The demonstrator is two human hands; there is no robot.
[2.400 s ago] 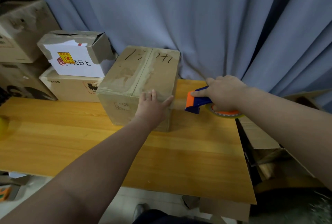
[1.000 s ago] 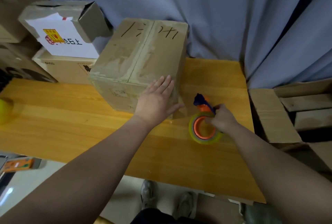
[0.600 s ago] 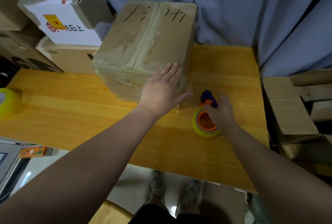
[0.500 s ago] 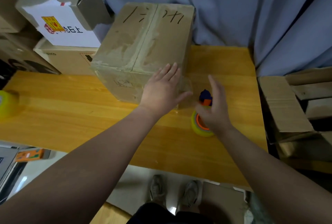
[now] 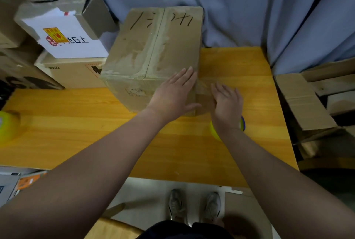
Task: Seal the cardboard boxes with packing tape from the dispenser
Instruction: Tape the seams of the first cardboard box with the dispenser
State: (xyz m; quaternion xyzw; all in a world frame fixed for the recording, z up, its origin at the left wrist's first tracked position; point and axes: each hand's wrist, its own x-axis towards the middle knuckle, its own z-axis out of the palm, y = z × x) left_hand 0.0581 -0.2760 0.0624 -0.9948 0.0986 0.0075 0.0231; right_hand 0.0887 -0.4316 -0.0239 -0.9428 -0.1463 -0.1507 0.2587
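The taped cardboard box (image 5: 153, 50) sits mid-worktop (image 5: 76, 123) toward the back edge. The left hand (image 5: 172, 94) presses flat on its near right corner. The right hand (image 5: 226, 102), fingers straight, lies against its right side and hides most of the tape dispenser (image 5: 212, 131). Stacked boxes (image 5: 63, 33) crowd the back left corner, and a tape roll (image 5: 7, 125) sits at the left edge.

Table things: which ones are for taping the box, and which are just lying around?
For the job: marked box, tape dispenser, left hand, right hand.
Just lying about: yellow tape roll, flat cardboard, blue curtain.
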